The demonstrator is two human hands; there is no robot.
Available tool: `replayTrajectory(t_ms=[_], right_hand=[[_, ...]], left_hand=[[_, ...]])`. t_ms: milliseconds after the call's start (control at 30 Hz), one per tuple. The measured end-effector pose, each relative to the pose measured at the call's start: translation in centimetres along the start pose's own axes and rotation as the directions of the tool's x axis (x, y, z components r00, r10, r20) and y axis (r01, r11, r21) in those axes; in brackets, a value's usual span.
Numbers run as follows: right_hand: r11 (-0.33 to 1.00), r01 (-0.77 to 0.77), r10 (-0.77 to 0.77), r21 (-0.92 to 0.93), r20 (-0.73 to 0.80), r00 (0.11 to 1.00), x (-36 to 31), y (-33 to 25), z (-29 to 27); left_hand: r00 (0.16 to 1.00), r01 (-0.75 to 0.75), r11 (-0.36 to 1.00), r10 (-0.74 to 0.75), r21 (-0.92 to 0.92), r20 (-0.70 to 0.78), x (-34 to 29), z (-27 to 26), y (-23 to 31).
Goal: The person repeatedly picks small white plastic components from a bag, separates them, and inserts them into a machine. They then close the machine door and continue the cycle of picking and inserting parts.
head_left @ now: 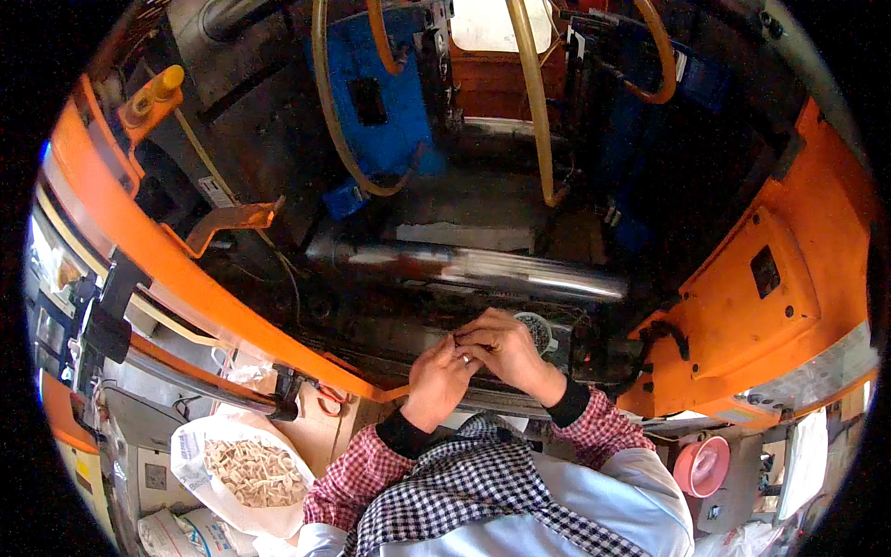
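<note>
My left hand (434,381) and my right hand (512,349) meet at the front of an orange machine, their fingertips pressed together. Between the fingers is something too small and too covered to make out. Just beyond my right hand stands a small pale cup (554,344) with many tiny dark pieces inside, its near side partly hidden by the hand. A shiny metal bar (483,266) runs crosswise a little farther in, apart from both hands.
Orange guards flank the opening, left (232,320) and right (742,297). Yellowish hoses (529,84) hang before blue blocks (399,102). A white sack (200,446) of beige pieces stands at lower left, near red-handled scissors (331,401). A pink bowl (691,469) is at lower right.
</note>
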State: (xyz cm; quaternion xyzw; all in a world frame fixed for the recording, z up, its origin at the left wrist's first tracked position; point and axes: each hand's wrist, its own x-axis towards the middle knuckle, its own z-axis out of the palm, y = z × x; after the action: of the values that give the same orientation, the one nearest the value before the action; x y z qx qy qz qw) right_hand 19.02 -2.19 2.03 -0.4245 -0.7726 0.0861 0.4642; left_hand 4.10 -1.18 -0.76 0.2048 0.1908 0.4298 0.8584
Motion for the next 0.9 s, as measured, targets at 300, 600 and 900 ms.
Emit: replayTrajectory(t_ms=[300, 600, 900], right_hand=[[0.990, -0.013, 0.010, 0.142, 0.022, 1.000, 1.8, -0.3, 0.9], [0.992, -0.004, -0.095, -0.126, -0.768, 0.633, 23.1, 10.1, -0.9], [0.955, -0.256, 0.019, -0.151, -0.827, 0.561, 38.3, 18.6, -4.0]], left_hand=[[0.986, -0.146, 0.983, 0.136, 0.109, 0.094, -1.5, 0.2, 1.4], [0.981, -0.160, 0.870, 0.193, 0.465, -0.022, -2.9, 1.1, 2.5], [0.938, 0.008, 0.513, 0.295, 0.858, -0.185, -6.0, 2.6, 4.3]])
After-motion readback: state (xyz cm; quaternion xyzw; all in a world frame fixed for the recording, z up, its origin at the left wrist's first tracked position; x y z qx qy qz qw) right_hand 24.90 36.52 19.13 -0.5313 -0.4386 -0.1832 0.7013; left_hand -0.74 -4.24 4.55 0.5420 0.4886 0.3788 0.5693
